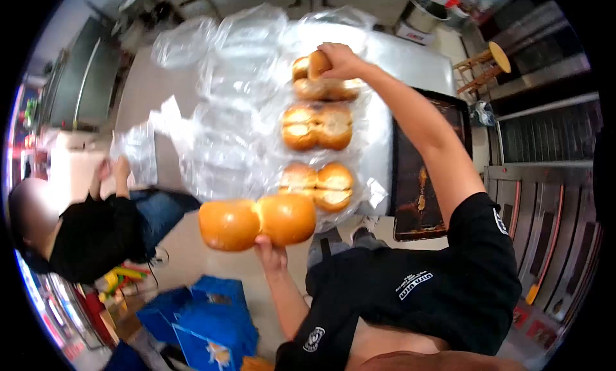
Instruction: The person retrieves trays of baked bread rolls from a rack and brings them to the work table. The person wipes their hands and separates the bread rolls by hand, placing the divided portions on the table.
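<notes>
Right hand pinches a bread roll from above, seemingly for control over the plastic packaging. Left hand grips a double loaf at mid-edge, apparently balancing both lobes; beyond it, split buns sit paired.

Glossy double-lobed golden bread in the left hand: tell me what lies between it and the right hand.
The nearest golden bun set and the middle golden bun set, both in clear plastic packaging, as the head view shows.
</notes>
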### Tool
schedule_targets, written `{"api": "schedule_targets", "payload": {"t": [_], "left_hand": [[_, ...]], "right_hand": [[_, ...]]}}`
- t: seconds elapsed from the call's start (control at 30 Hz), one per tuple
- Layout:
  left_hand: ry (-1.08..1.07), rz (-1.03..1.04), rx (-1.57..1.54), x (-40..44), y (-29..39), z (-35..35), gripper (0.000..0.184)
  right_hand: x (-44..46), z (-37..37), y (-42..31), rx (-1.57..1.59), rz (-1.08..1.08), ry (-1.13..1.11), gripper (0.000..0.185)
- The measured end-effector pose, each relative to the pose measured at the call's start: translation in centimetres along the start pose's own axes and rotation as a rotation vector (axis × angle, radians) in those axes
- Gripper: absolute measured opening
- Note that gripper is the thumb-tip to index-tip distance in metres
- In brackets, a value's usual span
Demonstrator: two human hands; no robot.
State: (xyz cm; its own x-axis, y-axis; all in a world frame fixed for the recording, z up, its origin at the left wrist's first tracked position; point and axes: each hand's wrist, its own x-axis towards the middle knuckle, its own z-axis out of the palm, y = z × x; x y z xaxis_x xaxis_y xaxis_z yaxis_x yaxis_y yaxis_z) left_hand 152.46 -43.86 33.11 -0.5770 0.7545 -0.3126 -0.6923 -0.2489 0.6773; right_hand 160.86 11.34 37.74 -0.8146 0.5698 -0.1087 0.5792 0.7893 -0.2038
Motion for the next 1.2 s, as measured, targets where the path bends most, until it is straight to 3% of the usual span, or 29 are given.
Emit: {"api": "schedule_targets", "payload": {"t": [0.03,0.07,0.1,0.17,0.23,0.3,0.33,0.43,0.47,0.57,0.63,0.73,0.8,0.9,0.97,1.0,1.03,1.1,1.2], "left_hand": [[0.042,-0.014,-0.002,-0.3,-1.4,-2.2,0.077],[0.043,0.025,0.014,-0.1,-1.2,-1.9,0.076],[0.029,0.066,0.025,0.7,-1.4,-1.2,0.075],[0.063,0.091,0.055,2.2,-0.7,1.4,0.074],[0.100,0.111,0.048,3.1,-1.6,3.2,0.072],[0.137,0.146,0.016,4.5,-3.6,4.1,0.070],[0.148,0.144,0.098,4.8,-3.3,6.4,0.078],[0.013,0.112,0.037,4.8,-5.3,6.7,0.098],[-0.014,0.168,-0.030,4.7,-4.2,8.8,0.115],[-0.042,0.127,-0.088,3.1,-2.0,10.9,0.114],[0.038,0.021,-0.142,2.6,-1.4,12.7,0.100],[0.156,-0.299,-0.490,1.6,-0.7,15.1,0.084],[0.089,-0.301,-0.582,1.6,-1.8,14.9,0.083],[0.098,-0.112,-0.605,2.0,-0.9,13.3,0.083],[0.170,0.054,-0.524,1.4,0.5,11.7,0.085],[0.166,0.080,-0.442,1.0,1.3,11.4,0.086],[0.154,0.103,-0.360,0.5,1.7,11.9,0.088],[0.043,0.054,-0.332,-0.6,1.8,13.3,0.093],[0.055,0.018,-0.284,-2.1,0.5,13.3,0.098]], "right_hand": [[0.1,1.0,-1.0,-0.002,0.033,-0.157,0.094],[-0.7,2.3,-3.2,-0.239,0.037,0.064,0.095],[-1.6,3.5,-4.3,-0.186,-0.097,0.369,0.091],[-5.8,1.1,-10.4,0.232,-0.233,0.354,0.089],[-12.3,0.8,-15.4,0.591,-0.466,0.171,0.096],[-17.1,-1.5,-21.1,0.528,-0.519,0.063,0.095],[-18.8,-1.2,-22.2,0.548,-0.465,0.082,0.096],[-22.0,-0.6,-22.1,0.555,-0.332,0.167,0.097],[-23.0,-1.1,-21.4,0.525,-0.318,0.205,0.097],[-27.0,-2.0,-19.9,0.448,-0.318,0.286,0.096],[-29.1,-2.2,-19.2,0.427,-0.337,0.290,0.094],[-31.7,-1.9,-18.5,0.645,-0.285,0.393,0.094],[-33.5,-1.6,-17.5,0.771,-0.230,0.414,0.096],[-36.7,0.4,-16.8,1.519,0.188,0.519,0.089],[-39.1,0.0,-14.2,2.287,0.378,0.349,0.090],[-39.2,0.4,-13.1,2.478,0.386,0.436,0.091],[-39.5,-0.8,-12.9,2.698,0.053,0.343,0.080],[-39.9,0.0,-11.2,2.992,-0.153,0.246,0.084],[-40.7,0.7,-10.3,3.096,-0.225,0.240,0.086]]}}
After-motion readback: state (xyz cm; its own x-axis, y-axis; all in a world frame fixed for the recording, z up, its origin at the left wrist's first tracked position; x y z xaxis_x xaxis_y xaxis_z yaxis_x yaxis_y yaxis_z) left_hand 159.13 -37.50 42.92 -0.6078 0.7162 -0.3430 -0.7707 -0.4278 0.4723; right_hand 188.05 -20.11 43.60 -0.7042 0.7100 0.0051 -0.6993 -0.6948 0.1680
